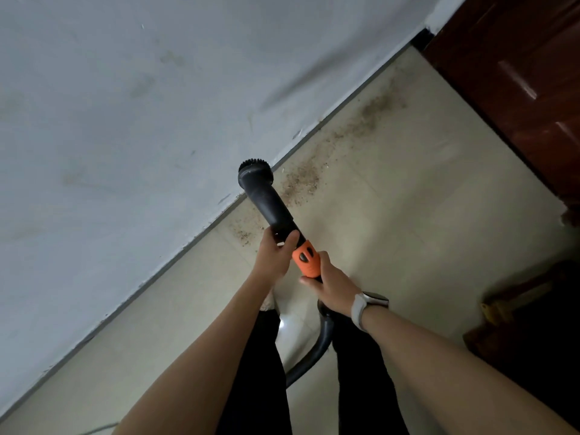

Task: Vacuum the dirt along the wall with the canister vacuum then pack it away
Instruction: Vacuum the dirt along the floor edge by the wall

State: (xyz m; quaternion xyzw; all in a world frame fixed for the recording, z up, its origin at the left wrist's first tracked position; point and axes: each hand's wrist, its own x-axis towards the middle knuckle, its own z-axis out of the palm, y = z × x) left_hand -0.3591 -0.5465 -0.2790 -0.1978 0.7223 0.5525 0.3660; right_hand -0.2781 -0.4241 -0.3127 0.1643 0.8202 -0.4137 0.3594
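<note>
So this is squarely the vacuuming step, packing away is nowhere close. Both hands are on the vacuum wand (268, 204): the left hand (277, 254) has its grip wrapped round the black tube just above the orange collar (307, 258), and the right hand (328, 279) is gripping the lower end of that collar, where the hose (310, 356) curls back between the person's legs.

The wand's long axis runs from the hands up toward the wall (125, 105), tilted a bit left in the shot. The round brush head (255, 167) is at the far end, pointing right at the seam where the wall meets the floor (392, 230). Can't tell if the bristles actually touch the floor.

The dirt (301, 180) sits in a streak along the foot of the wall, starting just right of the brush head and trailing off toward the dark wooden door (518, 89), with a few specks nearer the hands.

My guess for the next move: sweep the brush right along the wall base through that streak, staying low.
</note>
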